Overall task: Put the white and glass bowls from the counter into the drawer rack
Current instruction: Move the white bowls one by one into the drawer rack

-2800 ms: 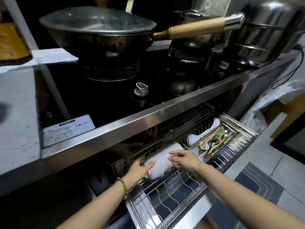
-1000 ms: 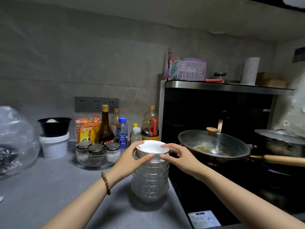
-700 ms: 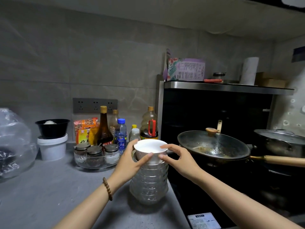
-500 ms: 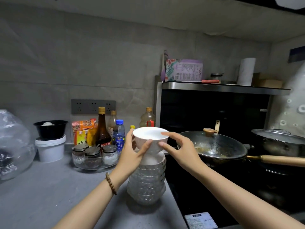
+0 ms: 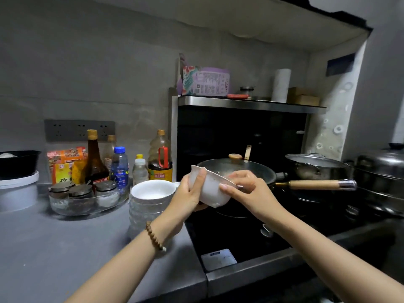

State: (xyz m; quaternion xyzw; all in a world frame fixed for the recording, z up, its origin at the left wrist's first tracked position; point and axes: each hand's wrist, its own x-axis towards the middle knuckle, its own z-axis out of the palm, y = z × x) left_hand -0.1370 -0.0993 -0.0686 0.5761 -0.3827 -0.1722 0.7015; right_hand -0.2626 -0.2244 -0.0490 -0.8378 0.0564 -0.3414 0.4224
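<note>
Gripping one white bowl (image 5: 208, 190) between them, both hands sit out over the dark stovetop (image 5: 236, 235), just right of the counter (image 5: 65, 248) edge. Left hand (image 5: 190, 193) wraps the bowl's near-left side, fingers up over the rim; right hand (image 5: 247, 191) pinches the opposite side, thumb on the outer wall, fingers curled past the rim. Bowl is tilted, mouth turned away from the viewer and toward the lidded wok (image 5: 238, 171), foot pointing down toward the person. Both forearms reach forward at about chest level, wrists bent inward toward each other; a bead bracelet (image 5: 155, 237) on the left wrist. Just left of the left hand, the remaining stack stands on the counter: another white bowl (image 5: 153, 191) on top, nested in a pile of glass bowls (image 5: 142, 217). Left hand is the nearer one to that stack. Beyond it, a clear tray of spice jars (image 5: 87, 197) and several bottles against the wall. The drawer rack is not in view; judging by the task, it lies below, so the held bowl would have to travel downward from here.
</note>
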